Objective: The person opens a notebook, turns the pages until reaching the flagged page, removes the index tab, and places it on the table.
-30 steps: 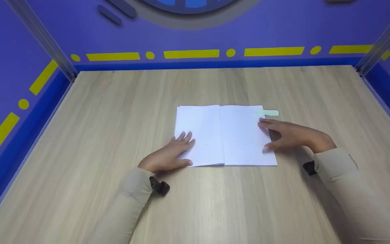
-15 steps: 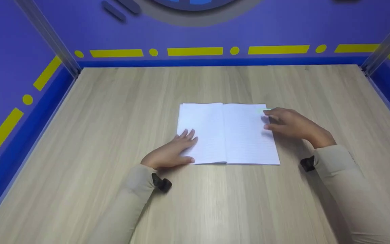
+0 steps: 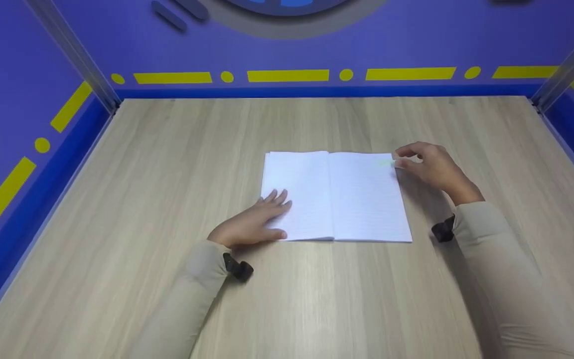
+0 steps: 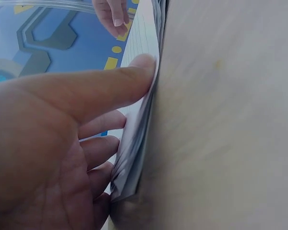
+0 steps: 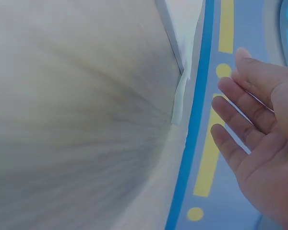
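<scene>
An open notebook (image 3: 361, 199) with lined white pages lies on the table. My left hand (image 3: 249, 224) rests on the left page's lower corner, fingers spread and thumb along the near edge. In the left wrist view the thumb (image 4: 120, 84) lies over the page edge, and the other fingertips are at the side of the pages. A pale green sticky tab (image 5: 179, 100) sticks out past the right page's edge near the top. My right hand (image 3: 431, 167) is right beside that tab, overlapping it in the head view. In the right wrist view its fingers are loosely bent, with nothing between them.
The wood-grain table (image 3: 177, 149) extends around the notebook. A blue-purple panel (image 3: 287, 55) with yellow marks stands at its far edge, with side panels at left and right. Each wrist wears a small black camera (image 3: 239, 269).
My right hand has moved up along the right page edge to the top corner, to the sticky tab. My left hand has kept its place on the left page.
</scene>
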`<control>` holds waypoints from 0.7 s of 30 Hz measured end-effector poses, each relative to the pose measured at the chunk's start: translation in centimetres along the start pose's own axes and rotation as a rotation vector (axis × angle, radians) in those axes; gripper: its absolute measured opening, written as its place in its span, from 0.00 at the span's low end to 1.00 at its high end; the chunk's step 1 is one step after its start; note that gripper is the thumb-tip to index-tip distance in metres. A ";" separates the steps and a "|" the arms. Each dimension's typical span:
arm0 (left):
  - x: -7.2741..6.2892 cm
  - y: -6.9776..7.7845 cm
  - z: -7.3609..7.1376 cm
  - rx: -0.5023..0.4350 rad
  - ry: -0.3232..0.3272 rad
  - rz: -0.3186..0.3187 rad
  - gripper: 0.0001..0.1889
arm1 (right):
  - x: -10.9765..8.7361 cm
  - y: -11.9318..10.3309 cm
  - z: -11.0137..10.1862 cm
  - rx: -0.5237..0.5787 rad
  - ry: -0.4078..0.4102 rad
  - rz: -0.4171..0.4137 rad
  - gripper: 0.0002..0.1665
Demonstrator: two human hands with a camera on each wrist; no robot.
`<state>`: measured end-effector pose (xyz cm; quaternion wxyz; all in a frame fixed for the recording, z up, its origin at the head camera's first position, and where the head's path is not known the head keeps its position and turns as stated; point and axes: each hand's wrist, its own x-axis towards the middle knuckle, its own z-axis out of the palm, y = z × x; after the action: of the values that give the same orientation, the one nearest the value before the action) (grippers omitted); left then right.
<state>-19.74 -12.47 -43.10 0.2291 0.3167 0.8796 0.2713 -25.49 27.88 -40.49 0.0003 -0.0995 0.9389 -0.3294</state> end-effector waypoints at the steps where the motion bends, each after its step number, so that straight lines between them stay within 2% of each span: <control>1: 0.0 0.0 0.0 0.001 0.002 0.003 0.38 | 0.1 0.1 0.0 0.008 0.002 0.020 0.19; 15: 0.1 -0.1 0.0 -0.015 0.009 -0.010 0.38 | 1.2 1.8 0.0 0.059 -0.050 0.187 0.21; 21: 0.1 -0.1 0.1 -0.014 0.014 -0.012 0.39 | 1.6 2.1 0.0 0.047 -0.078 0.183 0.20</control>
<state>-19.81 -12.42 -43.21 0.2268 0.3078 0.8812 0.2782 -27.48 29.20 -41.72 0.0694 -0.0260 0.9353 -0.3460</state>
